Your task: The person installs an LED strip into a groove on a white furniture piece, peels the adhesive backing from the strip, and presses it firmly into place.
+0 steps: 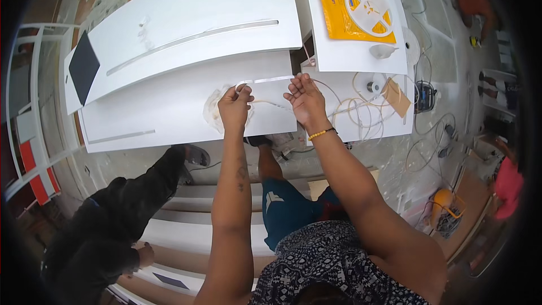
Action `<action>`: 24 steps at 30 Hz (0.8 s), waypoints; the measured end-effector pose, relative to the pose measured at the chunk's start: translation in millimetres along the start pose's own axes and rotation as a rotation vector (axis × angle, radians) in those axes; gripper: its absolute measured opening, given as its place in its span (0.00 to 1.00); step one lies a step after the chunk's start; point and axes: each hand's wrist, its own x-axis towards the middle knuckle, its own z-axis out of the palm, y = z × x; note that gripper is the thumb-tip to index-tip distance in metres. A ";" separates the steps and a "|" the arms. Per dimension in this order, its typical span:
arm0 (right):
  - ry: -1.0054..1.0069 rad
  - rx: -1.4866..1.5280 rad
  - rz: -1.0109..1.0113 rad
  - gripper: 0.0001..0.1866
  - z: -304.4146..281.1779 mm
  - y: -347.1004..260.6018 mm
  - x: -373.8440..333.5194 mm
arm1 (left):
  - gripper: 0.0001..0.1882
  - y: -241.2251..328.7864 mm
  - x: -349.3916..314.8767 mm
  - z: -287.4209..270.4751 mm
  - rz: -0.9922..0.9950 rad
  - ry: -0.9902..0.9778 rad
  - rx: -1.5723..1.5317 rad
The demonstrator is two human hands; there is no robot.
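Observation:
A thin white LED strip (270,79) is stretched level between my two hands, above the white panels. My left hand (234,110) is closed, pinching its left end between thumb and fingers. At the other end, my right hand (308,103) has its palm turned up, its curled fingertips on the strip. Behind my left hand lies a pale, loose bundle (212,112), partly hidden. A thin strand runs from it toward my right hand. Right of my right hand, loose coils of cable (354,114) spread over the white surface.
A yellow packet (332,14) with a white reel (371,9) lies at the far right. A small spool (373,87) and brown cardboard (397,98) sit among the cables. Long white panels (192,14) have narrow grooves. A person in black (107,220) is at left.

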 end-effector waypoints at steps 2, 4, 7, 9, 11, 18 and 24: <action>0.031 0.112 -0.006 0.10 -1.6 11.0 1.9 | 0.16 -5.5 7.6 -1.4 -0.012 -0.027 -0.140; -0.047 0.179 -0.046 0.10 14.5 19.9 53.2 | 0.15 8.2 49.5 2.9 0.064 -0.014 -0.229; -0.011 0.226 -0.044 0.11 10.7 32.5 70.9 | 0.15 -0.1 64.8 9.2 0.045 -0.014 -0.360; -0.007 0.278 -0.047 0.11 7.8 34.9 80.2 | 0.16 -3.6 73.0 18.7 0.065 0.012 -0.536; -0.018 0.313 -0.058 0.11 4.1 35.4 87.9 | 0.15 -4.6 82.3 27.8 0.054 0.011 -0.561; -0.098 0.410 -0.070 0.09 -0.6 33.3 114.7 | 0.13 -2.9 104.9 53.4 0.067 0.066 -0.746; -0.162 0.600 -0.030 0.08 -1.1 37.7 128.9 | 0.12 -7.4 119.7 62.5 0.119 0.031 -0.830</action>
